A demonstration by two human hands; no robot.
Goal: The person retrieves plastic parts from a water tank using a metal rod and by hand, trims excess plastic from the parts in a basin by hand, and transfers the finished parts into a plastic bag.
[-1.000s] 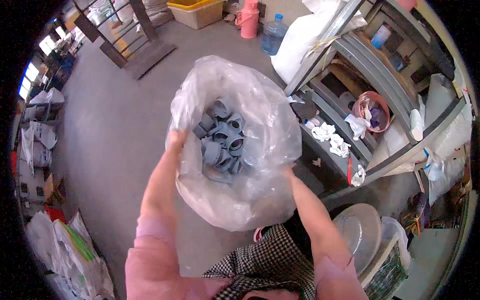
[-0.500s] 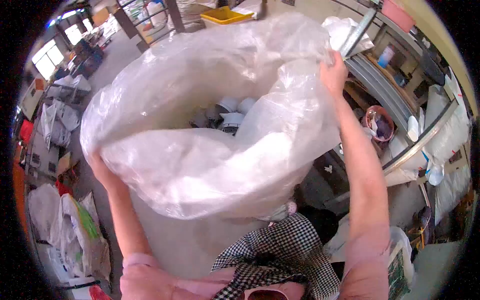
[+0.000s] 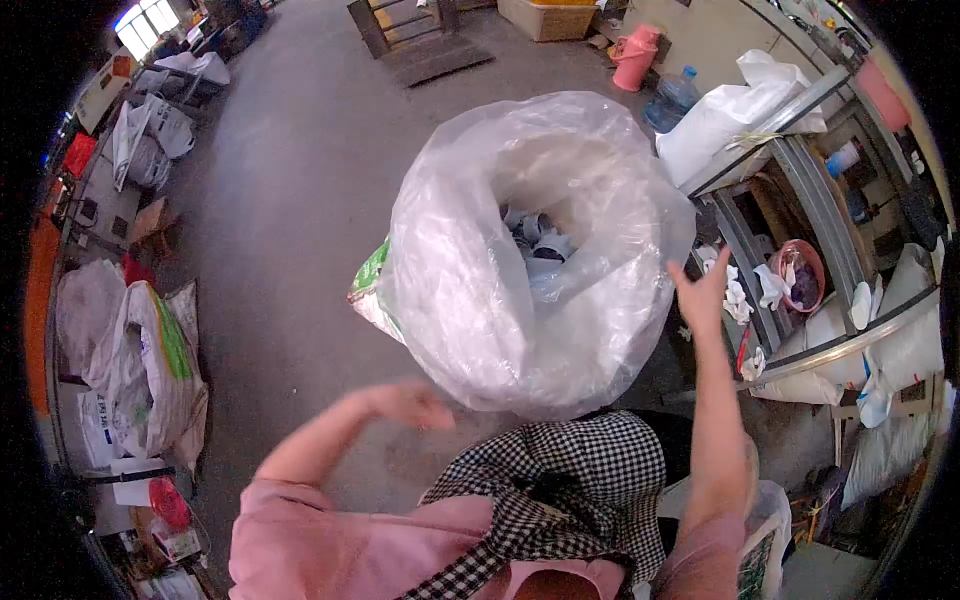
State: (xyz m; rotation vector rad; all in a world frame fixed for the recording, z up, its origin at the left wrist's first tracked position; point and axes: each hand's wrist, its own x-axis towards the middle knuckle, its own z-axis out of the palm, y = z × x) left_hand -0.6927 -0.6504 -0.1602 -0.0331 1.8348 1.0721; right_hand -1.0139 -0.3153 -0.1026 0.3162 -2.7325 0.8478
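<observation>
A large clear plastic bag (image 3: pixel 450 330) stands in front of me with its mouth open upward. Deep inside it lie several grey and white plastic pieces (image 3: pixel 545 240); folds of plastic hide part of them. My right hand (image 3: pixel 702 295) is beside the bag's right edge, thumb and fingers apart, with nothing in it. Near the lower left of the bag, clear of the plastic, is my left hand (image 3: pixel 412 405); motion blurs its fingers. A woven sack with green print (image 3: pixel 370 285) shows at the bag's left side.
On the right, a metal rack (image 3: pixel 815 220) holds a pink basket (image 3: pixel 803 275) and white scraps. A pink thermos (image 3: pixel 634 58) and a water jug (image 3: pixel 672 98) stand behind the bag. More sacks (image 3: pixel 150 370) lie along the left, and a wooden pallet (image 3: pixel 430 50) is at the back.
Both hands have let go of the bag's rim. The bag, held up and spread wide before, has settled lower and rounder. My left hand has moved right and toward my body.
</observation>
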